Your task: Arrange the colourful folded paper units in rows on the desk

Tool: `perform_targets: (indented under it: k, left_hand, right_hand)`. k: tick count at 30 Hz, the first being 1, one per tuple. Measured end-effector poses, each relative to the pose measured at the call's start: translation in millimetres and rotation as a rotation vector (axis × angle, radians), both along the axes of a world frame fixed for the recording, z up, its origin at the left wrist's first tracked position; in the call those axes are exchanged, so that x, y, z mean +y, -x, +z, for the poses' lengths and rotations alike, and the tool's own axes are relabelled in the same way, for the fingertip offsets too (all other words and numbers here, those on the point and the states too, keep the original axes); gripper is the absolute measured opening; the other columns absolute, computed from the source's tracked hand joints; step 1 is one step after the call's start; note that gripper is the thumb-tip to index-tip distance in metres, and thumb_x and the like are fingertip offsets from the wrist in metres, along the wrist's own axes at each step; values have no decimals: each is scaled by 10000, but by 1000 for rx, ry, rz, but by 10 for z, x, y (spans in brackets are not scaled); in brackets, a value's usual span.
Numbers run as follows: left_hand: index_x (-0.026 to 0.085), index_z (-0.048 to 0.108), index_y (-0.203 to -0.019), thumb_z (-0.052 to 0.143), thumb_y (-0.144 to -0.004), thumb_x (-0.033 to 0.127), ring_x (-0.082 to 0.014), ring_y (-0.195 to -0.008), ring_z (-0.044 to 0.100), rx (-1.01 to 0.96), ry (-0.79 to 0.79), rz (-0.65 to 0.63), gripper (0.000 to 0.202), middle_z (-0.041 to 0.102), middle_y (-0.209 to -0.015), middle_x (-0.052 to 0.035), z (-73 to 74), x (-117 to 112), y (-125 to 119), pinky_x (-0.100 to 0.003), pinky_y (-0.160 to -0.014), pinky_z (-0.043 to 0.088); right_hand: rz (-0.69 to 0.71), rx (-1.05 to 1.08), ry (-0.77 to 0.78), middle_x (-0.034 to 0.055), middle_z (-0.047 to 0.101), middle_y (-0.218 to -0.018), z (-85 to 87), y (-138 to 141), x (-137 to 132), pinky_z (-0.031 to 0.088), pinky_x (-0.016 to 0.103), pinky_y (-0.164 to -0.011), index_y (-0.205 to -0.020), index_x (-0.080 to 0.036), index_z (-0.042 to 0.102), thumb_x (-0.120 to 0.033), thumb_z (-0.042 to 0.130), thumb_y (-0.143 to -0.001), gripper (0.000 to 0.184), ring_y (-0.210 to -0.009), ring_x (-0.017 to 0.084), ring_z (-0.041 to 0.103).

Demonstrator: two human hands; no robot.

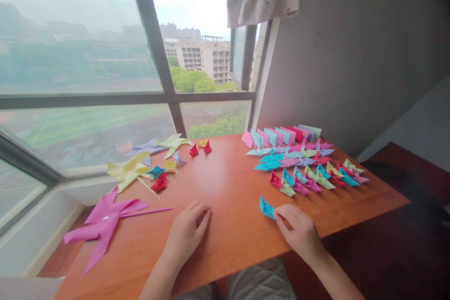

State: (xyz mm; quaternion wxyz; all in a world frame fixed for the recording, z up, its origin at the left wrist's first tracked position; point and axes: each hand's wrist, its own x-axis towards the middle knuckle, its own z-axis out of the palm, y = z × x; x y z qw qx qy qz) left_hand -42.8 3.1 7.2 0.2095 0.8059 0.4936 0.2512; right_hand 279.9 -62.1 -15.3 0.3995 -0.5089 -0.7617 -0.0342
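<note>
My right hand (298,230) pinches the near end of a blue paper boat (266,207) between thumb and fingertips, low over the wooden table (225,183) or touching it; I cannot tell which. To the left, my left hand (190,225) rests at the table with its fingers curled and the fingertips close to the thumb. Nothing shows in it. Beyond the right hand stand several small folded paper boats (301,187) in rows, in red, blue, pink and pale green.
Behind the boats are paper cranes (270,161) and a row of upright folded papers (274,137). On the left lie a pink pinwheel (105,218), a yellow pinwheel (128,171) and a red boat (159,183). A window (172,98) borders the table, with a grey wall at right.
</note>
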Motion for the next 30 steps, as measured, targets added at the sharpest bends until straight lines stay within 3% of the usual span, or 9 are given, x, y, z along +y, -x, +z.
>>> perform_targets:
  k: [4, 8, 30]
  left_hand:
    - [198, 660, -958, 474, -947, 289, -183, -718, 623, 3, 5, -4, 207, 650, -843, -40, -13, 6, 2, -274, -672, 462]
    - [195, 664, -959, 468, -948, 294, -188, -723, 621, 13, 2, 4, 220, 649, -843, -46, -23, 16, 2, -278, -671, 459]
    - [211, 677, -937, 485, -930, 308, -189, -712, 628, -3, -25, 9, 215, 670, -824, -46, 4, 14, -8, -271, -650, 471]
  right_hand:
    - [-152, -67, -40, 48, 684, -873, -77, -386, -126, 498, 285, -806, -976, -200, 635, -156, 575, -925, 91, -819, 168, 661]
    - [-255, -117, -54, 45, 698, -885, -166, -577, -171, 495, 284, -817, -961, -201, 646, -203, 588, -926, 68, -818, 169, 672]
    - [-390, -154, -77, 54, 708, -869, -197, -566, -109, 490, 267, -744, -937, -204, 676, -275, 543, -943, 150, -752, 162, 666]
